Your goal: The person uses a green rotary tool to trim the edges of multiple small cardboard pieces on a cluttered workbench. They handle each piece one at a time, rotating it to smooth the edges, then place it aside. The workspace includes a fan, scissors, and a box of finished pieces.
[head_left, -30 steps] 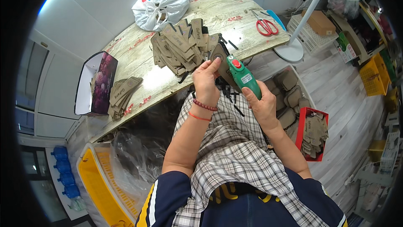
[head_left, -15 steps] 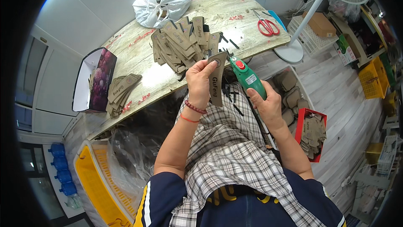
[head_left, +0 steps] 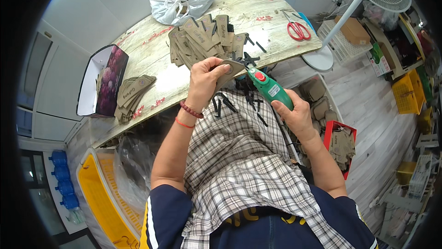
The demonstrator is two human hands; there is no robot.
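Observation:
My left hand [head_left: 204, 81] pinches a khaki fabric tab [head_left: 232, 68] between thumb and fingers, just off the table's near edge. The tab is tilted, its far end pointing right. Wrapped in my right hand [head_left: 297, 114] are green electric scissors [head_left: 270, 89] with a red button. Their tip is close against the tab's right end; whether the blades touch it, I cannot tell. Behind my left hand lies a heap of similar tabs [head_left: 198, 37], with black trimmed strips beside it. More black strips [head_left: 226, 103] rest on my checked apron [head_left: 235, 143].
An open purple-patterned box [head_left: 113, 83] and a small stack of tabs [head_left: 131, 97] sit at the table's left. Behind the heap is a white plastic bag [head_left: 179, 2]. Red-handled scissors [head_left: 299, 31] lie right. A red box of tabs [head_left: 340, 145] and a yellow crate [head_left: 103, 203] stand lower.
My left hand has moved a little left and turned the tab from hanging upright to tilted. Black strips on the apron that were covered now show. The electric scissors stay near the tab's end.

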